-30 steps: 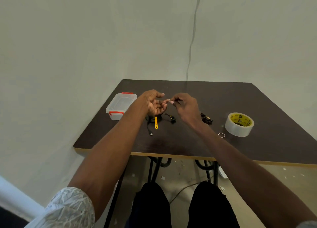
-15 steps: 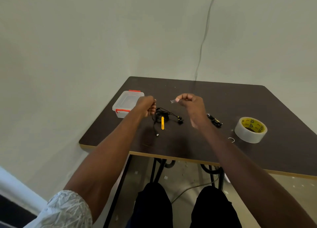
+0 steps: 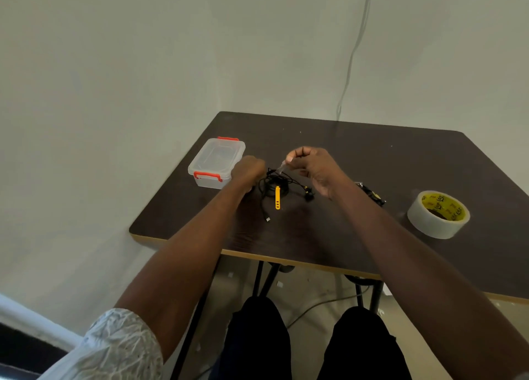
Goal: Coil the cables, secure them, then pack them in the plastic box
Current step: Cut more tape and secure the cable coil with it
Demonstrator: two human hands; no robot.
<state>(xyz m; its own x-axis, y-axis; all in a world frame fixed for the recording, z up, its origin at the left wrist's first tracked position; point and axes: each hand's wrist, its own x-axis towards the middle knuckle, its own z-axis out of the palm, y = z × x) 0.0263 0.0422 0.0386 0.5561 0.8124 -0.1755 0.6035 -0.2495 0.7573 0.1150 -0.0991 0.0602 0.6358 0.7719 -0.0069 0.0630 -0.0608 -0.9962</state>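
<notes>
Both hands are held above the dark table (image 3: 372, 156). The left hand (image 3: 247, 169) is closed into a fist just beside the plastic box (image 3: 216, 162); what it grips cannot be told. The right hand (image 3: 313, 165) is pinched shut on a small clear strip (image 3: 282, 167), which is tilted down to the left, toward the black cable (image 3: 274, 183). This loose coil is laid between the hands, with one end trailing toward the near edge. A yellow tie (image 3: 277, 198) is laid on it, its long axis running near to far. The box is closed, near the left edge. A second dark bundle (image 3: 372, 193) and a tape roll (image 3: 438, 213) are seen at the right; bare surface is left behind.
</notes>
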